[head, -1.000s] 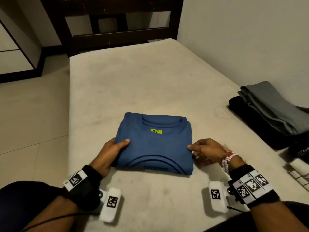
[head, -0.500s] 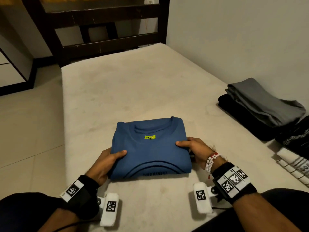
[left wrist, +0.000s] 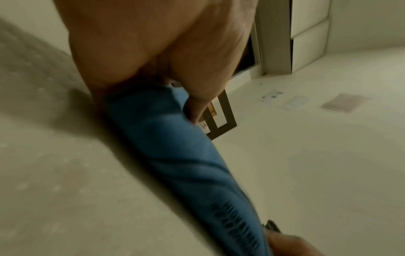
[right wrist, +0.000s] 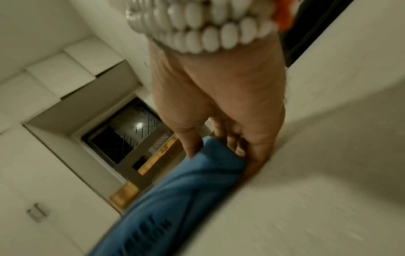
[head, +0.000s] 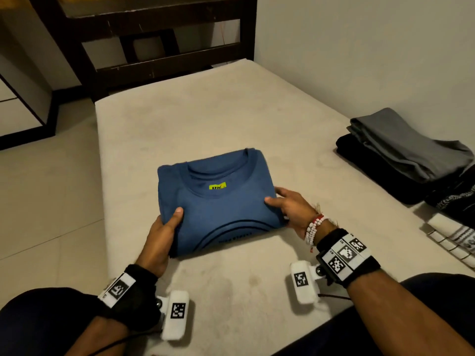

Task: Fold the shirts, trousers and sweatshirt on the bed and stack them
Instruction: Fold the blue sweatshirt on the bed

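**Blue shirt lifted, both hands gripping**

Since 1 s ago my hands went from resting at the folded blue shirt's (head: 218, 204) sides to clamping it, and its near edge has come up off the bed (head: 231, 119).

- left hand (head: 162, 235): thumb on top, fingers under the left edge, grasping the shirt.
- right hand (head: 293, 209): thumb on top, fingers under the right edge, same grasp. Right wrist view confirms the pinch.
- Shirt sits between the 2 grips, collar pointing away from me.
- stack of folded clothes (head: 401, 152) lies to the right of the grip, beyond my right hand, well apart. Right hand is nearer.
- My call: next move is a carry rightward; keep both pinches level or the fold may slump.
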